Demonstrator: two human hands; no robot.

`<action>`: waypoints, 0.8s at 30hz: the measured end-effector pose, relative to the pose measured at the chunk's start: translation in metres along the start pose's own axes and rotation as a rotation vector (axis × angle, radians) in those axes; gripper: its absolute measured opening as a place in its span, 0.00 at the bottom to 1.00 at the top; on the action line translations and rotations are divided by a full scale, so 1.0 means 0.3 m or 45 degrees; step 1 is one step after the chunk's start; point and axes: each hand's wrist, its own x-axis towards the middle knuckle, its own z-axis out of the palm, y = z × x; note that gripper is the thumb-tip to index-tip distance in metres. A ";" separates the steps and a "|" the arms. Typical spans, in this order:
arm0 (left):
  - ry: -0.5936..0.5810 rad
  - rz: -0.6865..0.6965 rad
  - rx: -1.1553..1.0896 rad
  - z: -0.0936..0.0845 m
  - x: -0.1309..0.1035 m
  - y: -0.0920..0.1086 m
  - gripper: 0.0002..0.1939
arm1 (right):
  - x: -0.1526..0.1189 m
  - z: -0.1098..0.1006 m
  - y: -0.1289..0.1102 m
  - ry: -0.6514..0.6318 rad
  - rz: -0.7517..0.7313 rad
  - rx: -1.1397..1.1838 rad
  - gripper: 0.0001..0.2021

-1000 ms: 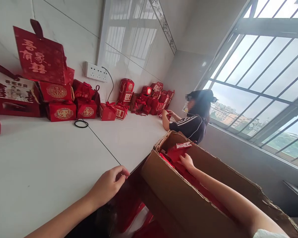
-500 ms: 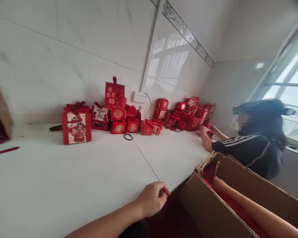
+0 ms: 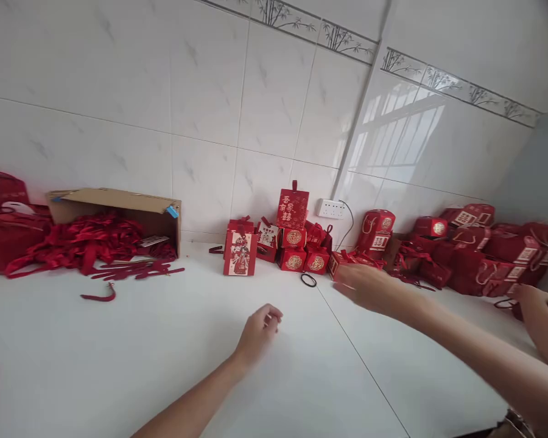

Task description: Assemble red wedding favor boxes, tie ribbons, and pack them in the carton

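Note:
My left hand (image 3: 258, 331) hovers over the white table (image 3: 173, 359), its fingers curled in with nothing visible in them. Reaching in from the right, my right hand (image 3: 363, 285) is blurred over the table, beside the small red boxes; its fingers are smeared, so any hold is unclear. A red gift box with a printed figure (image 3: 240, 255) stands upright near the wall. To its right, a red box with a ribbon loop (image 3: 292, 208) sits on top of small red boxes with gold emblems (image 3: 294, 261). A black ring (image 3: 309, 280) lies in front of them.
At the left, an open cardboard box (image 3: 114, 198) lies on its side, with red ribbons (image 3: 95, 237) spilling out. Red bags and boxes (image 3: 466, 255) are piled at the right, where another person's hand (image 3: 532, 298) is at work. A socket strip (image 3: 332, 208) is on the wall.
The view has swung left, bringing in the ribbon box. My right hand has come out of the large cardboard box and now extends over the table. My left hand has left the table's edge.

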 end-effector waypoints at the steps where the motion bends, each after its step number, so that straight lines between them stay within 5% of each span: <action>1: 0.053 0.036 0.034 -0.023 0.014 -0.009 0.11 | 0.073 0.055 -0.072 -0.196 -0.144 -0.209 0.05; 6: 0.021 0.379 0.270 -0.066 0.032 -0.043 0.08 | 0.409 0.378 -0.334 -0.267 -0.245 -0.263 0.19; 11: -0.034 0.628 0.454 -0.057 0.017 -0.064 0.09 | 0.541 0.522 -0.356 -0.208 -0.135 -0.198 0.21; 17: 0.055 0.698 0.417 -0.065 0.022 -0.050 0.12 | 0.480 0.485 -0.293 -0.079 -0.091 -0.038 0.09; 24: 0.318 0.456 0.174 -0.068 0.042 -0.044 0.08 | 0.279 0.288 -0.080 0.445 0.117 0.265 0.13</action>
